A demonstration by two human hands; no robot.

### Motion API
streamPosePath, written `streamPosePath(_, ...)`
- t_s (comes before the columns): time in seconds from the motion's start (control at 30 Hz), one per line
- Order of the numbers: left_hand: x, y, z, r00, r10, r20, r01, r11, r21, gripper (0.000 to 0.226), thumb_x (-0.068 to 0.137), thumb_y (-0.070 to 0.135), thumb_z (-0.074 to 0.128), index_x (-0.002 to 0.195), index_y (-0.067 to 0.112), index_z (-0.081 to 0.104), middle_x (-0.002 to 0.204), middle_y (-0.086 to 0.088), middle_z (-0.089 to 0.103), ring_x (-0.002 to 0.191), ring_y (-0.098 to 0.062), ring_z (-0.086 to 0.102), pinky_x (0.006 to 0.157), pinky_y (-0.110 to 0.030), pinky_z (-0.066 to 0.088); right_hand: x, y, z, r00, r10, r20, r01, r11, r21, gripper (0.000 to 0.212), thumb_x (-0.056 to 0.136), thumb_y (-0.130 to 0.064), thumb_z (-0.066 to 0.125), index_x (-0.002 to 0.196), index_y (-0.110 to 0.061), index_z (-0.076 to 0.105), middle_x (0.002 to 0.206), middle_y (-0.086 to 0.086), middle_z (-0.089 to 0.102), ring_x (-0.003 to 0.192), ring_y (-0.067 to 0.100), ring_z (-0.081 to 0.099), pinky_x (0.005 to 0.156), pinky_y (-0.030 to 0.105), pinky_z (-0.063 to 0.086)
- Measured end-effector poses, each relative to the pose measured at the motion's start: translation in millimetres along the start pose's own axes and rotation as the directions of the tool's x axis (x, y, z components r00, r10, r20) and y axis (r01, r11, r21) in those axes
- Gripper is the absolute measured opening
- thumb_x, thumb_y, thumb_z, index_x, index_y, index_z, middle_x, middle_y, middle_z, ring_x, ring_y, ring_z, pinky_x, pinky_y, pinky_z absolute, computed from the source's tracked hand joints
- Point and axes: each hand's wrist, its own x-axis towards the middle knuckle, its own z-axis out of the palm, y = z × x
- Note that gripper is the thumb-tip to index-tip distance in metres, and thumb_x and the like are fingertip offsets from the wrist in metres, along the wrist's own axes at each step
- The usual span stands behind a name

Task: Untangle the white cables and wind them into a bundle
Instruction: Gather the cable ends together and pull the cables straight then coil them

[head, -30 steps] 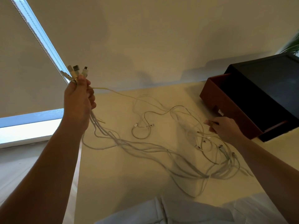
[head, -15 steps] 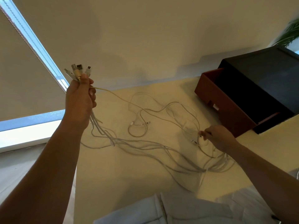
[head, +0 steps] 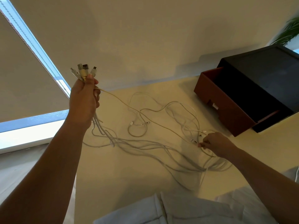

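Note:
Several white cables (head: 145, 147) lie in loose tangled loops across the cream table (head: 123, 178). My left hand (head: 83, 101) is raised above the table's left side and grips a bunch of cable ends, with several plugs (head: 84, 71) sticking up above the fist. The strands hang down from that fist onto the table. Low on the right, my right hand (head: 215, 143) pinches a cable end among the loops, and one strand runs taut between the two hands.
A black box with an open reddish-brown drawer (head: 226, 104) stands at the table's back right. A wall runs behind, with a window blind (head: 29, 46) at left and a plant (head: 289, 29) at far right. White clothing (head: 178, 209) fills the near edge.
My right hand slid down and toward me among the loops and now pinches a cable end. The left hand stays raised with the plugs.

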Motion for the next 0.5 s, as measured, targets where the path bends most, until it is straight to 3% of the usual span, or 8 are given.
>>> streamPosePath(0.17, 2.1, -1.6, -1.2, 1.000, 0.022, -0.008, -0.022, 1.000, 0.003, 0.030, 0.103, 0.036, 0.041, 0.078, 0.022, 0.050, 0.045, 0.013, 0.039, 0.042, -0.001, 0.031, 0.041, -0.015, 0.023, -0.2, -2.1, -3.3, 0.999, 0.010, 0.036, -0.009, 1.000, -0.016, 0.019, 0.092, -0.039, 0.058, 0.090, -0.023, 0.068, 0.093, -0.001, 0.061, 0.090, 0.017, 0.053, 0.076, 0.030, 0.042)
streamPosePath(0.23, 1.9, -1.5, -1.0, 1.000, 0.016, -0.004, -0.016, 1.000, 0.007, 0.030, 0.103, 0.035, 0.041, 0.078, 0.021, 0.050, 0.044, 0.013, 0.039, 0.042, -0.002, 0.032, 0.041, -0.015, 0.023, 0.2, -4.0, -4.0, 0.997, 0.005, 0.074, -0.004, 1.000, -0.003, 0.009, 0.090, -0.035, 0.061, 0.086, -0.027, 0.064, 0.093, -0.003, 0.059, 0.088, 0.014, 0.051, 0.074, 0.025, 0.038)
streamPosePath(0.33, 1.6, -1.9, -3.0, 0.994, -0.054, 0.100, 0.041, 0.991, 0.124, 0.030, 0.102, 0.036, 0.044, 0.078, 0.021, 0.052, 0.046, 0.012, 0.045, 0.042, -0.001, 0.035, 0.041, -0.014, 0.025, -3.2, -7.3, 0.7, 0.984, -0.002, 0.176, 0.012, 0.998, -0.056, 0.013, 0.084, -0.031, 0.070, 0.077, -0.029, 0.059, 0.093, -0.004, 0.061, 0.085, 0.011, 0.051, 0.073, 0.023, 0.037)
streamPosePath(0.43, 0.5, -3.3, -6.3, 0.955, -0.143, 0.260, 0.054, 0.945, 0.322, 0.029, 0.102, 0.036, 0.043, 0.080, 0.019, 0.052, 0.060, 0.003, 0.065, 0.040, -0.005, 0.030, 0.040, -0.016, 0.024, -8.9, -7.1, 10.5, 0.971, 0.023, 0.236, 0.013, 0.989, -0.150, 0.014, 0.081, -0.027, 0.074, 0.084, -0.025, 0.060, 0.104, -0.002, 0.064, 0.092, 0.013, 0.055, 0.076, 0.024, 0.041)
streamPosePath(0.5, 1.0, -3.4, -7.9, 0.952, -0.145, 0.269, 0.045, 0.938, 0.345, 0.030, 0.103, 0.035, 0.041, 0.079, 0.018, 0.049, 0.077, 0.000, 0.073, 0.040, -0.007, 0.023, 0.040, -0.019, 0.021, -11.8, -3.4, 15.9, 0.972, 0.053, 0.230, -0.001, 0.975, -0.221, 0.017, 0.080, -0.023, 0.074, 0.088, -0.026, 0.060, 0.107, -0.001, 0.062, 0.100, 0.015, 0.057, 0.083, 0.029, 0.046)
